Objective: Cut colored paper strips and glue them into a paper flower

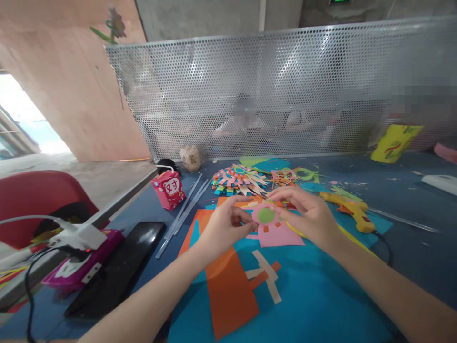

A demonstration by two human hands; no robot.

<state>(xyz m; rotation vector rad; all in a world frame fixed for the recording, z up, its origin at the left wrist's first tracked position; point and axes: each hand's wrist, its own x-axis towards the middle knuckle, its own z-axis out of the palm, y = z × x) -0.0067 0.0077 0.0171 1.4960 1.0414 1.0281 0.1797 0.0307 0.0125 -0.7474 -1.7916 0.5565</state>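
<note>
Over a broad sheet of bright blue paper (321, 295), toward its far side, a round pink paper disc (266, 216) with a green centre, pinched at its left edge between thumb and curled fingers of the bare left hand (228, 221) and at its upper right by thumb and fingertips of the bare right hand (310, 214). Just under the disc, a flat pink paper piece (282, 239); nearer, crossed cream and orange paper strips (267, 274) beside a long orange paper sheet (232, 290). Beyond the hands, a many-coloured fringed paper flower (239, 178). Right of the right hand, a yellow plastic glue gun (352, 212) (dark cord trailing from one end). Left of the left hand, slender clear sticks (187, 209), near a red drink carton (167, 189) with white straw. Across the dark blue table (421, 271), at the back, a grey perforated metal screen (250, 76).
</note>
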